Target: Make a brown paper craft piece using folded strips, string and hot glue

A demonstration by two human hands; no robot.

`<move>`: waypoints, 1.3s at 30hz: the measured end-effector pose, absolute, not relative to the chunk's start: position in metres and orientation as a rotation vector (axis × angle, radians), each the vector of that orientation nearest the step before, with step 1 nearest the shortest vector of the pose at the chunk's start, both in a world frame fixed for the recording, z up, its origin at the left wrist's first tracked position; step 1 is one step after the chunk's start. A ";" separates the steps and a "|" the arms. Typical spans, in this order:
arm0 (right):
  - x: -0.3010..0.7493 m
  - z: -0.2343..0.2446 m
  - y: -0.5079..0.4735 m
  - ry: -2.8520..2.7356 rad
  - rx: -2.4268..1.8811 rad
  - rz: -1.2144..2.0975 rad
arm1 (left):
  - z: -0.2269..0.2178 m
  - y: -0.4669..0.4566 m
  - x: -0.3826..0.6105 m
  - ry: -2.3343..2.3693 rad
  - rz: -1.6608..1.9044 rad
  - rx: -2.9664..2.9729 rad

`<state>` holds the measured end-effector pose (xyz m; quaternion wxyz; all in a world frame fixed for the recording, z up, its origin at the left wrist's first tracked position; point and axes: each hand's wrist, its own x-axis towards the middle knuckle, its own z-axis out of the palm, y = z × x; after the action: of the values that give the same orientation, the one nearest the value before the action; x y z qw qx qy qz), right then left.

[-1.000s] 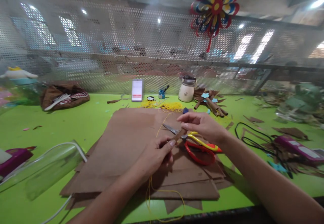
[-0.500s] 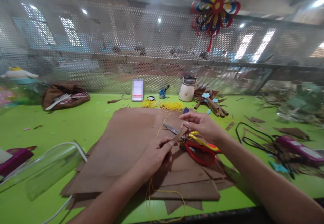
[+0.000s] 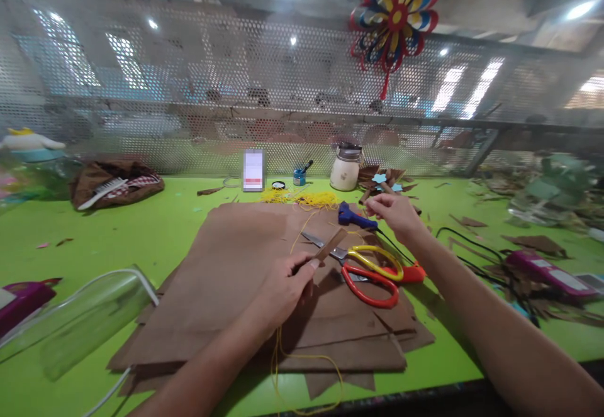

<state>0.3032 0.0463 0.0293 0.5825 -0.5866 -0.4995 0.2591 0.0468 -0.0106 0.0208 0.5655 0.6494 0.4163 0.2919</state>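
My left hand (image 3: 283,288) is closed around a thin brown paper strip (image 3: 331,245) that points up and right, over a stack of brown paper sheets (image 3: 226,285). A yellow thread (image 3: 302,357) trails from under that hand down to the table edge. My right hand (image 3: 395,211) is raised farther back, fingers pinched together; what they hold is too fine to make out. It hovers just right of a blue glue gun (image 3: 353,215). Red and yellow scissors (image 3: 368,266) lie open on the paper between both hands.
A green table (image 3: 141,228) carries a cream jar (image 3: 345,168), a small blue pot (image 3: 301,174), a phone (image 3: 253,169), yellow thread pile (image 3: 311,199), brown rolled sticks (image 3: 384,181), black cable (image 3: 467,253), a clear plastic piece (image 3: 85,316) and purple objects (image 3: 552,272). Perforated mesh stands behind.
My right hand has let go of the strip's upper end and moved back and right, uncovering the blue glue gun. My left hand still holds the strip.
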 end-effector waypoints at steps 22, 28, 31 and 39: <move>0.243 0.058 -0.022 -1.976 -1.043 0.062 | 0.002 0.002 0.046 1.046 0.887 1.742; 0.230 0.038 -0.015 -2.142 -1.007 -0.059 | 0.001 -0.010 0.049 1.041 1.024 2.096; 0.230 0.033 -0.011 -2.128 -0.991 -0.012 | 0.002 -0.014 0.051 0.979 1.006 2.109; 0.243 0.033 -0.001 -2.003 -0.975 0.104 | 0.002 -0.010 0.049 0.923 0.980 2.038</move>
<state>0.2433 -0.0012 0.0331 0.4400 -0.3927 -0.8065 0.0418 0.0494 -0.0096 0.0021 0.3425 0.7839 0.3550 0.3771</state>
